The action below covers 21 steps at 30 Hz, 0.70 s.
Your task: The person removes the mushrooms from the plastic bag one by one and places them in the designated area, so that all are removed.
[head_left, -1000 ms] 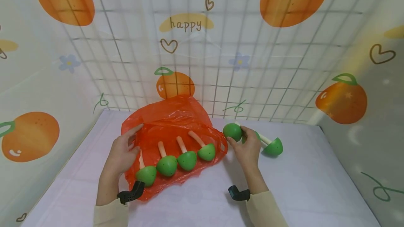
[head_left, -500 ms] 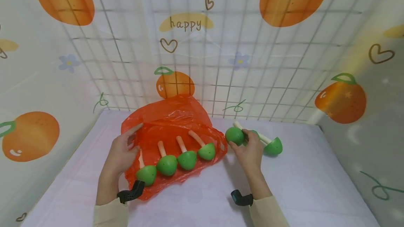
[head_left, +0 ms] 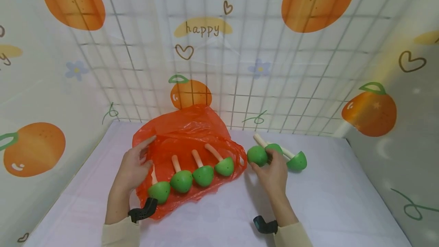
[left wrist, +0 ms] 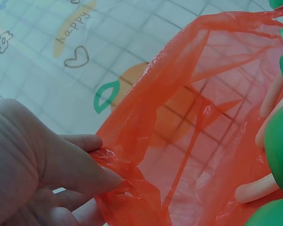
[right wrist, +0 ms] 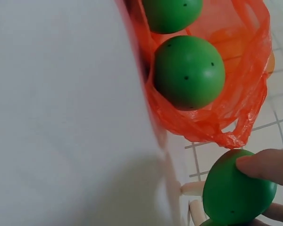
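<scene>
A red plastic bag (head_left: 192,125) lies spread with its mouth toward me. Its left edge is pinched by my left hand (head_left: 132,169), thumb and fingers on the thin film in the left wrist view. Several mushroom-shaped toys (head_left: 181,181), with green domed caps and pale stems, lie in a row in the bag, stems pointing inward. Right of the bag, my right hand (head_left: 272,170) grips another mushroom-shaped toy (head_left: 257,156) by its cap, thumb on one side and fingers on the other. Its pale stem points to the back, and its cap is close to the bag's right handle.
Two more green-capped toys lie right of the held one: one (head_left: 274,148) partly behind my fingers, the other (head_left: 297,161) farther right with its stem slanting back. A white-covered table (head_left: 329,205) lies under everything. Orange-printed cloth walls (head_left: 219,60) enclose its back and sides.
My right hand has drawn the held toy slightly toward me and to the right, so more of its stem shows. My left hand stays at the bag's edge.
</scene>
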Tool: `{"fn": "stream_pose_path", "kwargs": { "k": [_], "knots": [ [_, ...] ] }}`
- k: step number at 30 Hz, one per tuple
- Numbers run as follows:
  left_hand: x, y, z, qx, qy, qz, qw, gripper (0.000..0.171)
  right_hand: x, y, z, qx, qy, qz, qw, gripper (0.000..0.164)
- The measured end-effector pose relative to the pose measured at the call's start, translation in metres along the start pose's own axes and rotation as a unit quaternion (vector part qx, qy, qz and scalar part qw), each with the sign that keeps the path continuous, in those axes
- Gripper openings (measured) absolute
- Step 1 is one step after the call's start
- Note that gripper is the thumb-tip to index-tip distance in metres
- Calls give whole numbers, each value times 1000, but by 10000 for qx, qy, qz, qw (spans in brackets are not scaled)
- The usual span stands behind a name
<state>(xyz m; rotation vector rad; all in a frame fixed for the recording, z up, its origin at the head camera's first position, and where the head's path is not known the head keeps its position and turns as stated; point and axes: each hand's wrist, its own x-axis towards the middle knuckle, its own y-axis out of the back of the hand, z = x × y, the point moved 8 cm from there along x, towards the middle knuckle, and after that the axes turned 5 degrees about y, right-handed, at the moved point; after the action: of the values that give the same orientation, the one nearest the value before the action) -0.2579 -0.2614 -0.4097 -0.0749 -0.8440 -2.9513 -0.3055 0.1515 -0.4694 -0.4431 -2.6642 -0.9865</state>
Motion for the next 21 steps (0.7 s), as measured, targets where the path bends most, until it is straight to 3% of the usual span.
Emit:
{"fn": "stream_pose_path", "kwargs": {
  "k": [21],
  "knots": [
    [0,-2,0,-14,85,-2,10000,70,-14,-4,18,-347,-239,-109,9991,66]
  ]
}}
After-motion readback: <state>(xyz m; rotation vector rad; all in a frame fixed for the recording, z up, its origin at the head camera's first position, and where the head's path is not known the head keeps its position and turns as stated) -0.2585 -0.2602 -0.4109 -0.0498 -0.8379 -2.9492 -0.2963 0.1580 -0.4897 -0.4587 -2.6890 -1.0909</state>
